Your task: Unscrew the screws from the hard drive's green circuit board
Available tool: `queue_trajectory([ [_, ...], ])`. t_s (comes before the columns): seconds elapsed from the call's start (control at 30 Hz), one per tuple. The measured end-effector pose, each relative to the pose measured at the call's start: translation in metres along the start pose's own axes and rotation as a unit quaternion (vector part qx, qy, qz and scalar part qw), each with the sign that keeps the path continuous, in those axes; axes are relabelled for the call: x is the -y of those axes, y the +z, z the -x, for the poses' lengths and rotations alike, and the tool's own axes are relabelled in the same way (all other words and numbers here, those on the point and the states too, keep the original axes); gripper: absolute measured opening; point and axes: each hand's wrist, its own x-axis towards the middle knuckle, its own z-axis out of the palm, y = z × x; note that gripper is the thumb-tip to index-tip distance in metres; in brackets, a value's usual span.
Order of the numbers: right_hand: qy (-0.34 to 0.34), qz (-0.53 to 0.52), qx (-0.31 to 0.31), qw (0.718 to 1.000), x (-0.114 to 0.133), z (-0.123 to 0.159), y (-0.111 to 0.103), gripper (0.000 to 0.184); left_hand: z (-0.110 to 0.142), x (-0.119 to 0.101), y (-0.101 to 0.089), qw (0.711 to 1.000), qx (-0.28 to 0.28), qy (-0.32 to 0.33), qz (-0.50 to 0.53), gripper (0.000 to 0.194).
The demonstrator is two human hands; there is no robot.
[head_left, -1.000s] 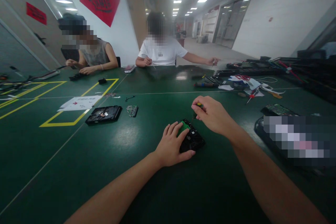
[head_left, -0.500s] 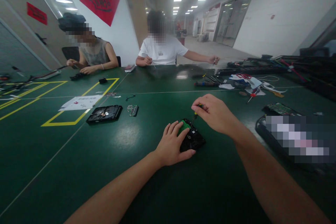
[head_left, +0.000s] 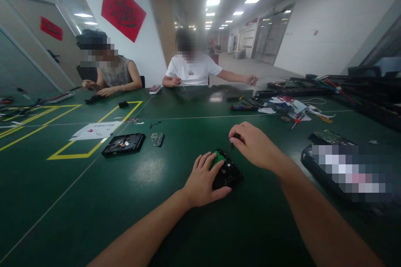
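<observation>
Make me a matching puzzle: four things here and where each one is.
1. Black rectangular device with a green patch
2. Slim dark-handled screwdriver
3. Flat white paper sheet
4. Small rectangular circuit board

A. Across yellow tape lines
B. Gripped in the right hand
C. Beside a flat black case
D. Under the spread left hand

Pairs: 1-D, 2-B, 3-A, 4-C

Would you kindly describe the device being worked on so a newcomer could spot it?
On the green table, the left hand rests on a black device. Unlike the other black device near the white paper, this one shows a bright green patch.
</observation>
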Motion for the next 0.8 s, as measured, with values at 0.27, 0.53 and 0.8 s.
queue_trajectory([
  [0.27,-0.005,-0.036,0.012,0.999,-0.001,0.002,0.0,0.03,0.002,0.006,0.003,0.995,-0.071,-0.029,0.063,0.055],
  [0.53,-0.036,-0.018,0.033,0.999,0.007,0.001,-0.003,0.02,0.008,0.04,0.0,0.986,-0.131,-0.091,0.049,0.038],
  [0.8,0.012,0.003,0.034,0.999,0.006,0.002,-0.002,0.026,0.005,0.041,0.0,0.98,-0.115,-0.101,0.129,0.035],
])
